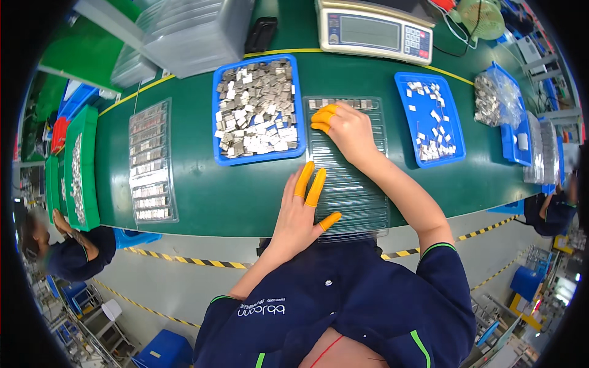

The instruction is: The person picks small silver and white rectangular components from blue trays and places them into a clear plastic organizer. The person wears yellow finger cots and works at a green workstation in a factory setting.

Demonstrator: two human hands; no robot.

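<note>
A clear ribbed plastic tray (350, 190) lies in front of me, with small metal parts (340, 103) lined up in its far row. Over its upper left part is my right hand (348, 132), its yellow-capped fingertips pinched together; whatever they hold is hidden. My left hand (297, 211) rests by the tray's left edge, fingers spread, with yellow finger cots on two fingers and the thumb and nothing in its grasp. Just beyond it, a blue tray (230, 161) holds a heap of loose silvery parts (257, 104).
To the left lies a filled clear tray (151, 162); green bins (91, 165) stand beyond it. On the right sits a blue tray (417, 76) of scattered white pieces. A scale (374, 30) and stacked clear trays (196, 34) occupy the back. Other people (80, 254) work at both sides.
</note>
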